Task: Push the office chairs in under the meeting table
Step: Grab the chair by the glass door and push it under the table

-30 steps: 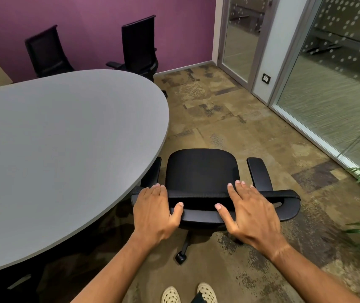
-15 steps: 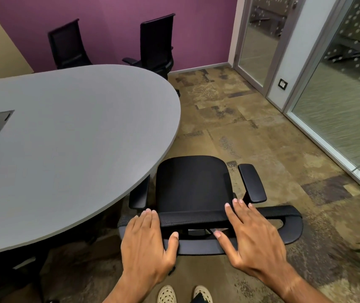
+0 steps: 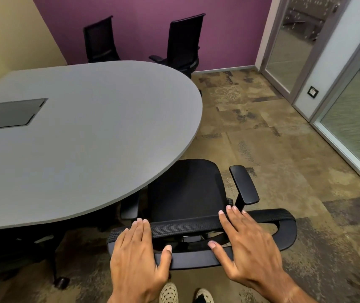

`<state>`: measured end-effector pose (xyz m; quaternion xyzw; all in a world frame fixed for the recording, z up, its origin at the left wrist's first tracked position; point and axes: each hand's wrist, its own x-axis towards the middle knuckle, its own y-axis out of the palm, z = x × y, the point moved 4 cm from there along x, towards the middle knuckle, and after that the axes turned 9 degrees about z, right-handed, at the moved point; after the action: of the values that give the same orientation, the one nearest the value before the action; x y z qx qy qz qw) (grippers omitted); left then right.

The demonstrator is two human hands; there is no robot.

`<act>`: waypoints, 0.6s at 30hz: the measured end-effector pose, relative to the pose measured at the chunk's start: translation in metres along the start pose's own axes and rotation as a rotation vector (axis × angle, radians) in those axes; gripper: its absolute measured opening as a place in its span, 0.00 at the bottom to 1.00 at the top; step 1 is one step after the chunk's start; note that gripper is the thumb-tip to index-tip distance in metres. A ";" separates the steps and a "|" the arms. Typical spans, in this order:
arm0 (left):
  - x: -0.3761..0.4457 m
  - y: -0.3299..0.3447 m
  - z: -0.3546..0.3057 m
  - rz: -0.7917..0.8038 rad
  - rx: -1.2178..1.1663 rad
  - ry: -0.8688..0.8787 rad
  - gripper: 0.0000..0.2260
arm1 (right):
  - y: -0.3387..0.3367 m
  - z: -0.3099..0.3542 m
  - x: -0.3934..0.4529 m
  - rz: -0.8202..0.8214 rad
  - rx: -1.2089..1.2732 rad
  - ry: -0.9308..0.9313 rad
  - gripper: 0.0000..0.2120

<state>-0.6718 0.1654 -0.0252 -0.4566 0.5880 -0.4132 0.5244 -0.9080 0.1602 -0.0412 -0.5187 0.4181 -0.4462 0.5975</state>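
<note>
**Fig.: Both hands on chair back at the rounded end of the meeting surface**

Head view, looking fwd and down. I see the near office chair (image 3: 187,193), black, facing away from me, its seat's front-left corner already tucked under the rounded edge of the grey meeting surface (image 3: 87,132); the rest of the seat and the right armrest (image 3: 244,184) sit out over the carpet (image 3: 273,138). The left armrest (image 3: 131,206) is partly hidden below the surface edge.

Left hand (image 3: 137,256): palm flat on the left end of the chair's mesh backrest top (image 3: 187,224), fingers extended fwd over it, thumb hooked round the lower plastic bar. Its grip is loose, mostly open, pressing rather than clenched. Right hand (image 3: 251,248): same pose on the right part of the backrest, fingers spread, thumb against the lower bar, grip likewise open and resting on the chair.

Bkgd: two more black chairs at the far side, far-left chair (image 3: 99,40) and far-right chair (image 3: 183,42), both against the purple wall (image 3: 152,14); how far they sit under the surface I cannot tell. A grey cable hatch (image 3: 10,113) is set flush in the surface top. Glass door (image 3: 292,44) and frosted glass partition (image 3: 354,119) on the right, w/ a wall socket (image 3: 312,91) between them. Two light shoes (image 3: 168,293) show at the bottom edge, just behind the chair.
</note>
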 end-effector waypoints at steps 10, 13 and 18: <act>0.000 -0.001 0.029 -0.015 -0.051 -0.119 0.36 | 0.000 0.023 0.031 0.000 0.006 -0.120 0.35; 0.001 0.000 0.033 -0.019 -0.077 -0.140 0.37 | 0.001 0.026 0.042 0.006 -0.008 -0.149 0.35; 0.005 -0.004 0.048 -0.072 -0.090 -0.161 0.41 | 0.002 0.041 0.060 0.003 0.013 -0.213 0.38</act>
<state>-0.6240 0.1591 -0.0277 -0.5322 0.5452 -0.3670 0.5336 -0.8530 0.1126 -0.0408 -0.5586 0.3502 -0.3906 0.6425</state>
